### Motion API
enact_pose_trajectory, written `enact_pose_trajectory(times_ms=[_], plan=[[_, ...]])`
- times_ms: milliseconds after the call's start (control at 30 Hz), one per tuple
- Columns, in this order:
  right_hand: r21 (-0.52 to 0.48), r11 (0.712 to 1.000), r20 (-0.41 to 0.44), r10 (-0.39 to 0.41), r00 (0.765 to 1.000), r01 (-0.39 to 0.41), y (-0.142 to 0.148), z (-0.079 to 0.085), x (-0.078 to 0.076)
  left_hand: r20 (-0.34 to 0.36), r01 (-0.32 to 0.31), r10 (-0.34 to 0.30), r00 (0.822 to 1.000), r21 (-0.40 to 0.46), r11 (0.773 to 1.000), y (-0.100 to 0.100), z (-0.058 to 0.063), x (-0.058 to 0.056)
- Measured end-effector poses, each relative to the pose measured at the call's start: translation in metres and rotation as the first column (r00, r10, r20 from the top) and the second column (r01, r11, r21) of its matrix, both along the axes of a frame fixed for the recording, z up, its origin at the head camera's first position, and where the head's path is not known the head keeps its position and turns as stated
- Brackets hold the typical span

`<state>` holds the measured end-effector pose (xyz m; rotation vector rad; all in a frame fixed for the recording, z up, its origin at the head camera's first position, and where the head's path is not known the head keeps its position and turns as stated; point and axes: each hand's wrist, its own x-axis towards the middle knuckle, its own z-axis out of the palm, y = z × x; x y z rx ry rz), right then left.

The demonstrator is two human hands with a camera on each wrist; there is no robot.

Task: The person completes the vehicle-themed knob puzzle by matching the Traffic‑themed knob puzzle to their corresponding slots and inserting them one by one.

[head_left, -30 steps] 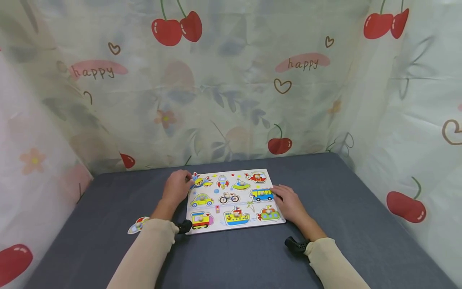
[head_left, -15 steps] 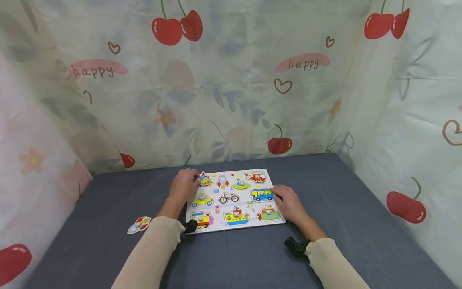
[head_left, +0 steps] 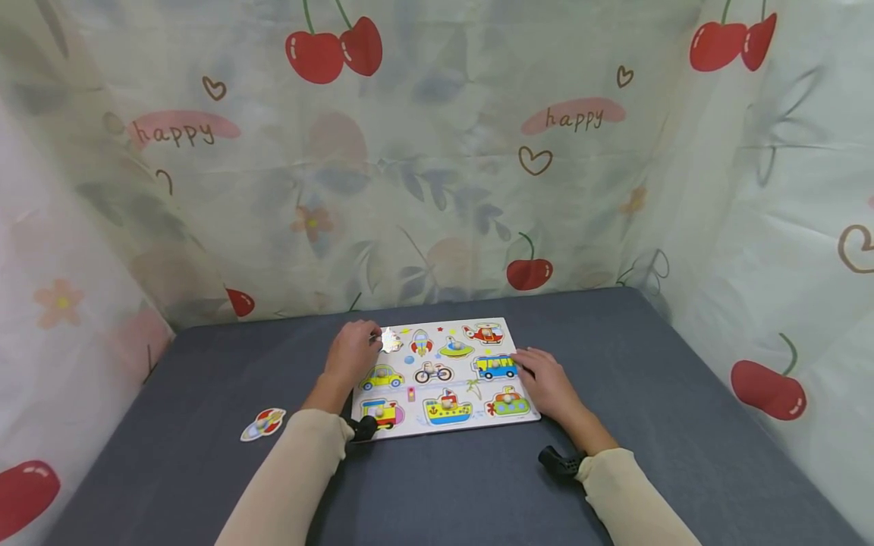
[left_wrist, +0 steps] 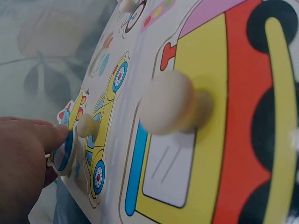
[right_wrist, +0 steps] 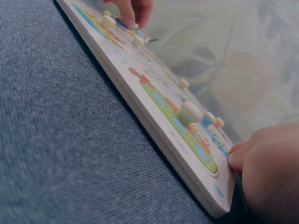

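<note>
A white wooden peg puzzle board (head_left: 413, 431) with vehicle pictures lies on the dark tabletop. My left hand (head_left: 350, 353) is at its upper left corner. Thumb and fingers pinch a blue, yellow and red airplane piece (left_wrist: 68, 151), tilted close over the board in the left wrist view. From the head view that piece shows only as a bright glare beside the fingertips. My right hand (head_left: 546, 381) rests at the board's right edge, its fingertips touching the board near the blue bus piece (head_left: 495, 368). Part of the right fingers is hidden in the right wrist view.
A loose rocket-shaped piece (head_left: 263, 425) lies on the dark cloth (head_left: 451, 485) left of the board. Knobbed pieces stand up from the board, among them a train (left_wrist: 201, 158) and a green submarine (right_wrist: 180, 123). A printed curtain (head_left: 437, 189) rises behind the table.
My left hand has moved slightly right with the airplane piece, over the board's upper left corner, and the piece has tilted into a glare. My right hand has stayed put.
</note>
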<state>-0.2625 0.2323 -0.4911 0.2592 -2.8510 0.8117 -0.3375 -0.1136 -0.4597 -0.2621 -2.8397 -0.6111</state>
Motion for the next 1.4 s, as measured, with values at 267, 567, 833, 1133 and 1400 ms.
enact_pose_trajectory(times_ms=[267, 567, 833, 1133, 1400], plan=[[0.01, 1.0, -0.005, 0.001, 1.0, -0.001, 0.0006, -0.0003, -0.0007, 0.048, -0.01, 0.009, 0.999, 0.008, 1.0, -0.0009, -0.0028, -0.0019], [0.005, 1.0, 0.0, -0.002, 1.0, 0.002, 0.0, -0.0015, -0.0003, 0.096, -0.005, 0.002, 0.995, 0.034, 0.999, -0.0012, -0.0021, -0.0032], [0.002, 1.0, -0.002, -0.005, 1.0, 0.005, -0.0007, -0.001, -0.0004, 0.134, -0.008, 0.003, 0.991, 0.039, 0.999, -0.0017, 0.0001, -0.0033], [0.002, 1.0, -0.001, -0.007, 1.0, 0.007, -0.0004, 0.0, -0.0005, 0.141, 0.018, -0.022, 0.99, 0.034, 0.999, -0.0022, -0.0037, -0.0035], [0.004, 1.0, -0.002, -0.005, 1.0, 0.005, -0.0001, 0.0001, -0.0015, 0.137, 0.041, -0.037, 0.99, -0.026, 0.999, -0.002, -0.0039, -0.0031]])
